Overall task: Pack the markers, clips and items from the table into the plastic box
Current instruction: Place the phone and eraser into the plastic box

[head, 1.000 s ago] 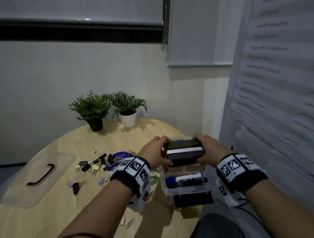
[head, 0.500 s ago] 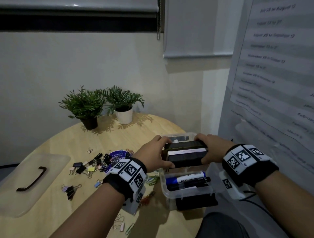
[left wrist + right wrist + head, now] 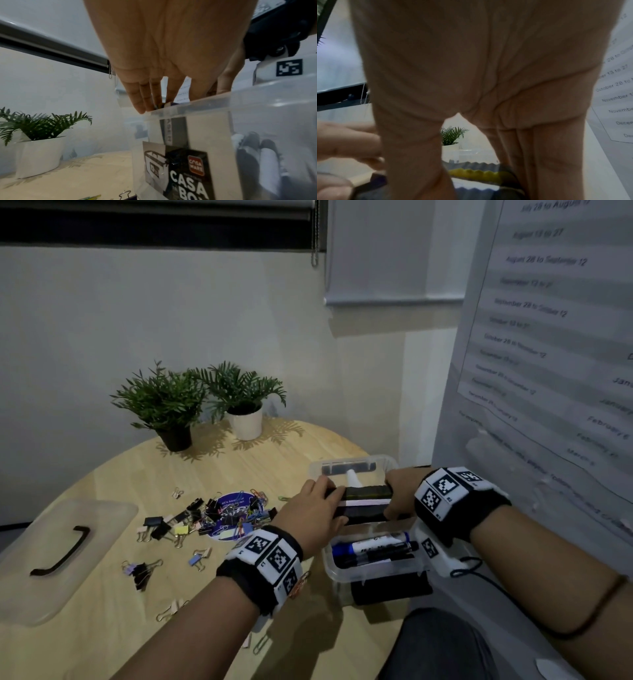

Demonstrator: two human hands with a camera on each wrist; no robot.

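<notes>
Head view, sweeping from the left: a clear plastic lid (image 3: 65, 559) with a black handle lies flat on the round wooden table (image 3: 239, 463). Next come two potted plants (image 3: 164, 402) at the far edge, and in front of them a scatter of binder clips (image 3: 171, 525) around a round sticker (image 3: 231, 515), with paper clips (image 3: 260, 645) near the table's front edge. Now the left hand (image 3: 310, 517), fingers curled on the left end of a dark stack of erasers (image 3: 364, 501), which sits at the rim of the plastic box (image 3: 373, 571) on the table's right side. Markers (image 3: 373, 547), one blue-capped, already lie inside the box's near end. The right hand (image 3: 400, 491) grips the stack's other end, thumb and fingers wrapped over it. Far right, a printed schedule sheet (image 3: 548, 337) hangs on the wall.
</notes>
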